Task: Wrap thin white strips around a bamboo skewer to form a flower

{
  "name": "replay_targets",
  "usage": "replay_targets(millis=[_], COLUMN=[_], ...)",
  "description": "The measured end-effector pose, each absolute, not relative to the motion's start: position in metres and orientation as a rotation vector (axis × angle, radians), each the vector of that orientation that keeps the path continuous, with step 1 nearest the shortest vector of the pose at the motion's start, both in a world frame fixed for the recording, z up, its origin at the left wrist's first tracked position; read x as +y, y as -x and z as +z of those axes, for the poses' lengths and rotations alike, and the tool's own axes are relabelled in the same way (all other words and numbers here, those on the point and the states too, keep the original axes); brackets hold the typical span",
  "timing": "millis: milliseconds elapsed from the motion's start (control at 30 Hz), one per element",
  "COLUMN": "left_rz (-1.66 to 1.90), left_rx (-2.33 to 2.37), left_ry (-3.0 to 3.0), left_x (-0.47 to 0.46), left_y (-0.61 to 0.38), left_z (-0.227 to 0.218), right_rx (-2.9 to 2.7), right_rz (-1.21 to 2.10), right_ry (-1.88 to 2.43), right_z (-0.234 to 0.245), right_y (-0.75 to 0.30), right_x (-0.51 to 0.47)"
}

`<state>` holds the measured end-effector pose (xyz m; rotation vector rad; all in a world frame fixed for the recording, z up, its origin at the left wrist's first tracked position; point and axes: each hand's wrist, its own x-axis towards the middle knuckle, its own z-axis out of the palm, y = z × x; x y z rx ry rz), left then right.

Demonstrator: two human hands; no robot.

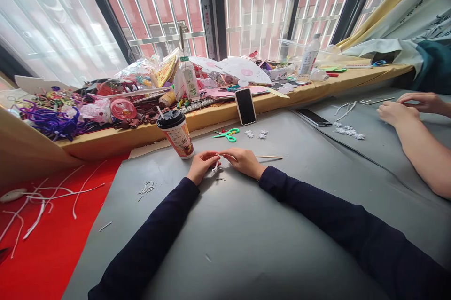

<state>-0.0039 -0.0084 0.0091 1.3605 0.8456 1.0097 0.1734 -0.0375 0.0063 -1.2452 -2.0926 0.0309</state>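
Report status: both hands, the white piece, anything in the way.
Left hand pinching small white piece. Right hand close against left, grip unclear. Cup just beyond left hand, scissors behind; neither between the hands.

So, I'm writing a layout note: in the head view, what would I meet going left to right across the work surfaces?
White strips on red, clippings pile, lidded cup, left hand, right hand, thin stick, flat phone, cluster of white pieces, another person's hands.
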Motion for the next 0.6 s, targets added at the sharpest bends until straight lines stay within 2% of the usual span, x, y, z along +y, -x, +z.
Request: replay_targets(millis=[600], left_rz=[0.954], left_rx=[0.86], left_ry=[-1.41], left_x=[-0.0082], left_y=[0.0045], left_z=[0.0079], right_rx=[-2.014], right_rz=[0.008], right_ry=[1.368], right_z=[0.0083], right_y=[-0.169], right_x=[-0.0404])
